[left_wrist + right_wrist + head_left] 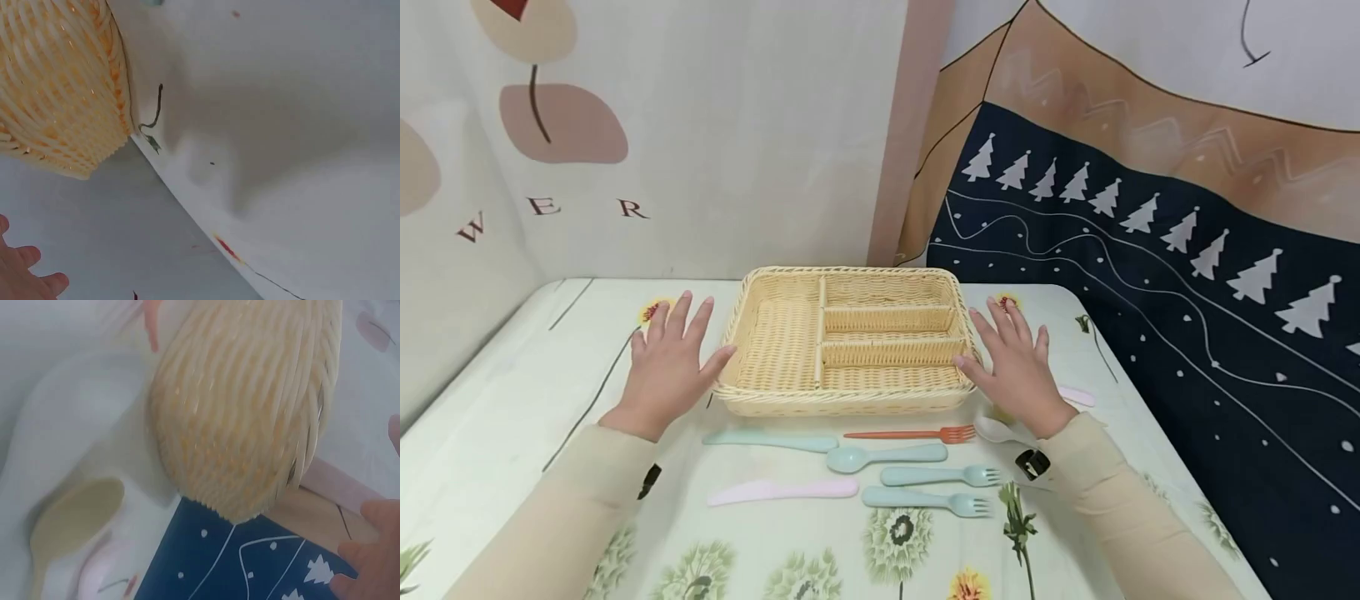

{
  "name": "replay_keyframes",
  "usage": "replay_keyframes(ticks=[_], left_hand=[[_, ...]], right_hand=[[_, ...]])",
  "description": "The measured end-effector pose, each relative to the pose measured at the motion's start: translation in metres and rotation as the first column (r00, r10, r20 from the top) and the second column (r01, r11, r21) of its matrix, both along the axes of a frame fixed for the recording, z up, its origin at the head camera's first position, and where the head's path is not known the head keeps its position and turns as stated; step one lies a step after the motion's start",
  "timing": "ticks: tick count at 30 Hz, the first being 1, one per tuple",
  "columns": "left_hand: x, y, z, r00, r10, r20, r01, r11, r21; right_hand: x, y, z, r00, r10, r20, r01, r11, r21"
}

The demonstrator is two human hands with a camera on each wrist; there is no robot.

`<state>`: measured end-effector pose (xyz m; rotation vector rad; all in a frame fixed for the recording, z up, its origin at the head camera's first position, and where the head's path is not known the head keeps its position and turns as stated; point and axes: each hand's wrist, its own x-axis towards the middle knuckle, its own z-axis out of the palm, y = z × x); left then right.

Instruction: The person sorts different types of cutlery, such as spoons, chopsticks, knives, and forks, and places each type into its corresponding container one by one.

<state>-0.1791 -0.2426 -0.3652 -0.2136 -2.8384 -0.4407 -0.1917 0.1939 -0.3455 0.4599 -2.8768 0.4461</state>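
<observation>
1. Head: left hand (662, 367) and right hand (1021, 367), fingers spread wide, flank a rectangular, four-compartment wicker basket (850, 403) on the table (760, 533); smooth cutlery (895, 454) lies in front.
2. Left wrist: glossy weave; fingers apart.
3. Right wrist: ribbed basket end, yellowish spoon (81, 514) beside.

A light cover with printed flowers lies over the surface (576, 350). Fuzzy green blooms (899, 542) run along its near part, with an orange-yellow flower (968, 586) by the near edge and a dark green stem (1018, 523) to its right. Behind stands a pale backdrop (760, 142) bearing the letters W, E, R (632, 208), a dusty-pink rounded shape (572, 125) and a pink stripe (917, 92). At right, white trees (1138, 215) slope across a navy panel (1075, 271) under brown mountains (1097, 92).
</observation>
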Motion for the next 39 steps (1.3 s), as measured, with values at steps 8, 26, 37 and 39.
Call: replay_keyframes(ticks=[8,26,37,39], left_hand=[[-0.007,0.01,0.001,0.999,-0.027,0.041,0.024,0.997,0.075],[-0.032,0.024,-0.002,0.983,-0.017,0.181,-0.021,0.978,0.208],[-0.046,0.024,-0.002,0.961,0.031,0.273,-0.108,0.956,0.273],[-0.047,0.025,-0.002,0.958,0.031,0.286,-0.116,0.952,0.284]], right_hand=[[0.005,-0.009,-0.007,0.997,0.072,-0.01,-0.072,0.995,-0.073],[0.022,-0.037,-0.013,0.976,0.216,-0.013,-0.214,0.955,-0.206],[0.031,-0.05,-0.02,0.936,0.341,-0.09,-0.353,0.902,-0.249],[0.034,-0.052,-0.022,0.928,0.356,-0.114,-0.373,0.894,-0.248]])
